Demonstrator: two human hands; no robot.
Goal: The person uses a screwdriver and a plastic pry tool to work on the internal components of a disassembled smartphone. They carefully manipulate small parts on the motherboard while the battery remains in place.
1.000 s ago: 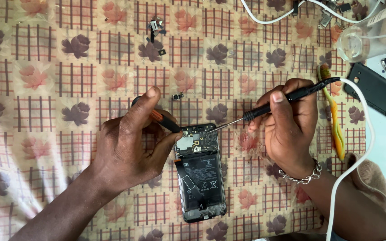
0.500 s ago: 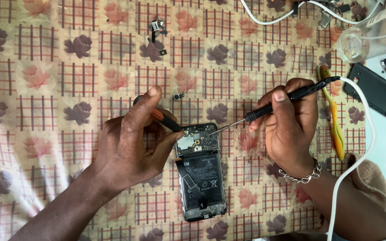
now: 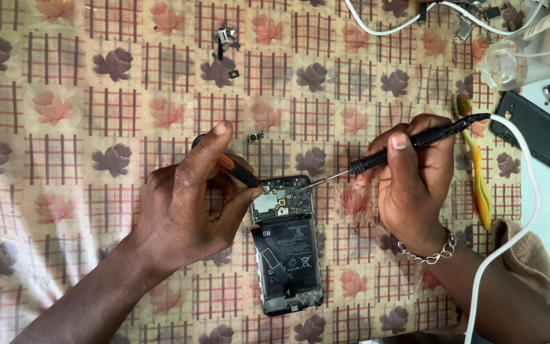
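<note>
An opened phone (image 3: 288, 255) lies back-up on the patterned cloth, with its battery and circuit board exposed. My left hand (image 3: 186, 197) is shut on a black and orange hand tool (image 3: 233, 169), whose tip rests at the phone's upper left corner. A black soldering iron (image 3: 383, 156) with a white cord (image 3: 520, 191) is gripped in my right hand (image 3: 415, 185). Its thin metal tip touches the top of the circuit board.
Small loose phone parts lie above the phone (image 3: 256, 136) and further up (image 3: 224, 35). A yellow-orange toothbrush (image 3: 479, 185), a black phone cover (image 3: 533, 127) and a clear plastic container (image 3: 529, 51) sit at the right. White cables run along the top edge.
Both hands stay in almost the same place. The iron's tip has shifted very slightly on the board.
</note>
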